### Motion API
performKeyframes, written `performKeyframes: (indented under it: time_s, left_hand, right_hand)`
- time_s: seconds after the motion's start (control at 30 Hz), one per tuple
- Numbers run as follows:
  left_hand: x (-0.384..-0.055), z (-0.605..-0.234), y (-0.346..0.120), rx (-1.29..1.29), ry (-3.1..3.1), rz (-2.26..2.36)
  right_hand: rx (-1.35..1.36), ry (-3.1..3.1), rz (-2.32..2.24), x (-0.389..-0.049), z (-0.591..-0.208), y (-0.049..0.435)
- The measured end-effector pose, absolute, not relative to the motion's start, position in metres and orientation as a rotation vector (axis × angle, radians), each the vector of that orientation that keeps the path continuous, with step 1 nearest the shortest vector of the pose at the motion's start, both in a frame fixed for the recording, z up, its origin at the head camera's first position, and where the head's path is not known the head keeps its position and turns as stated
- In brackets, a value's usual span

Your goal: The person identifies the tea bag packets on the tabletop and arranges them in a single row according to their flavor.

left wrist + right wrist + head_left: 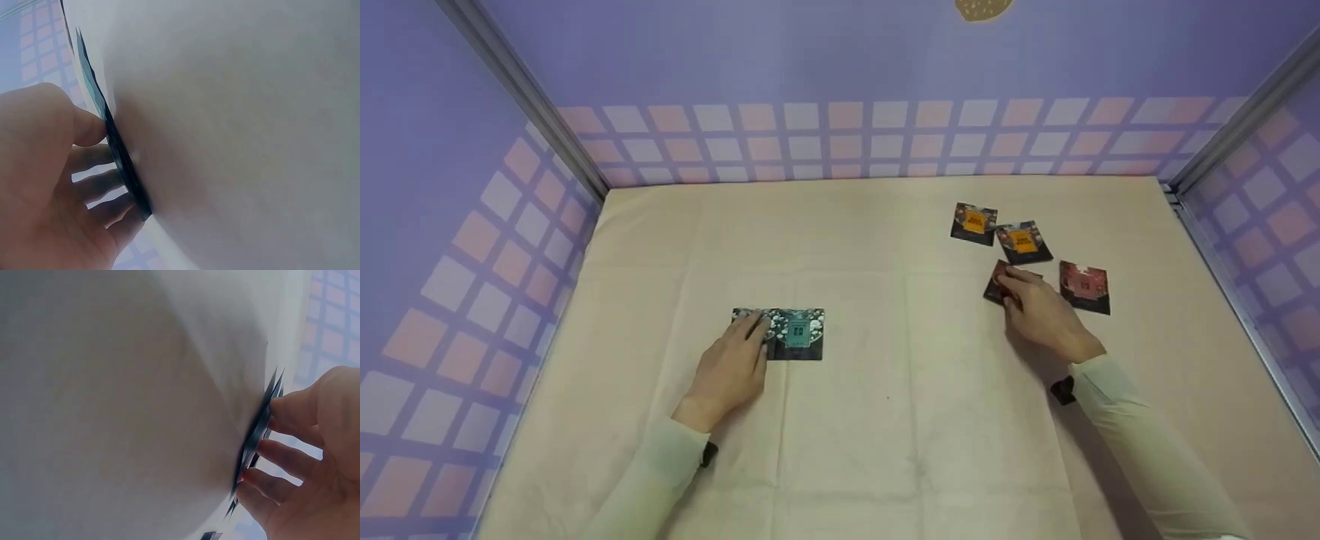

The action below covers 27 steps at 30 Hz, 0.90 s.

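Left hand [727, 371] resting straightish fingers on green packet [125, 166], toward tabletop's [855, 442] left edge; right hand [1048, 319] seemingly pinching red packet [996, 286], toward far-right corner.

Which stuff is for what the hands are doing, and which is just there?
Probably for the job: green packets, at the left hand; red packet, at the right hand; second red packet; both orange-labelled packets.
Just there: cream cloth, checked back wall.

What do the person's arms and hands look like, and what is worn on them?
The long, pale fabric left sleeve and matching right sleeve show no markings. A small black object sits at each wrist, too small to identify. The left hand and right hand wear no gloves.
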<state>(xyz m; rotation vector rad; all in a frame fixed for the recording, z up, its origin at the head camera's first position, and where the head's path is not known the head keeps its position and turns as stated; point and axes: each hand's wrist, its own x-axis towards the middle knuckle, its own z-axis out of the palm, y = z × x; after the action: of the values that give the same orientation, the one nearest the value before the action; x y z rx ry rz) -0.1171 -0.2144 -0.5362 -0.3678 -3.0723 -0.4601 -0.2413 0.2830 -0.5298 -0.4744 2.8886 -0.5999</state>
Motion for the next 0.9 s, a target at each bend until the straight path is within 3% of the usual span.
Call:
performKeyframes:
  time_s: [0.9]
  left_hand:
    - [-0.117,-0.536,-0.215,-0.353,-3.077,-0.451]
  right_hand:
    - [-0.655,2.873,-0.632,-0.225,-0.532,0.243]
